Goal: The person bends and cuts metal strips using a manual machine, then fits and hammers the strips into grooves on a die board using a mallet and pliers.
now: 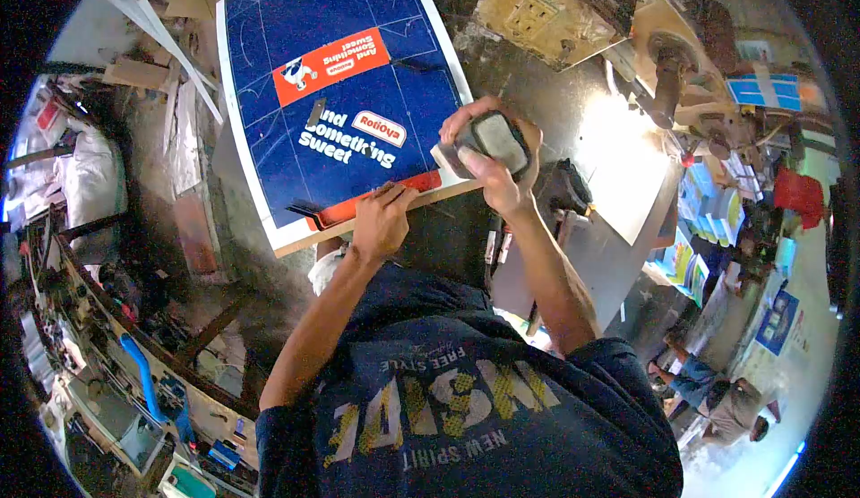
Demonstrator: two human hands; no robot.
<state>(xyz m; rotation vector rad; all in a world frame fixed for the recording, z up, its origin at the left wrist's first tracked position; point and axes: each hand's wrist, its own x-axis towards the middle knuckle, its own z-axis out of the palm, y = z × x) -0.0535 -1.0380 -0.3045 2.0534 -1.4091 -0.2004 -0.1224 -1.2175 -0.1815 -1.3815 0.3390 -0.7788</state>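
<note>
A large blue printed sheet [278, 153] with white borders lies on a board in front of me, its faint lines dividing it into panels. My left hand [383, 218] is at its near edge, fingers bent and close together on an orange strip [340, 210]. The thumb is mostly hidden. Just off the sheet's right near corner, my right hand [502, 162] is wrapped round a hand-sized block [499, 144] with a pale grey face and a dark rim. Its exact kind is unclear. Small dark strips [318, 111] lie on the print.
A worn yellowish board [546, 14] lies beyond the sheet. To the right are a brightly lit white sheet [627, 171] and stacked printed papers [712, 202]. Another person [730, 404] sits at lower right. A cluttered bench with a blue tube [141, 377] runs along the left.
</note>
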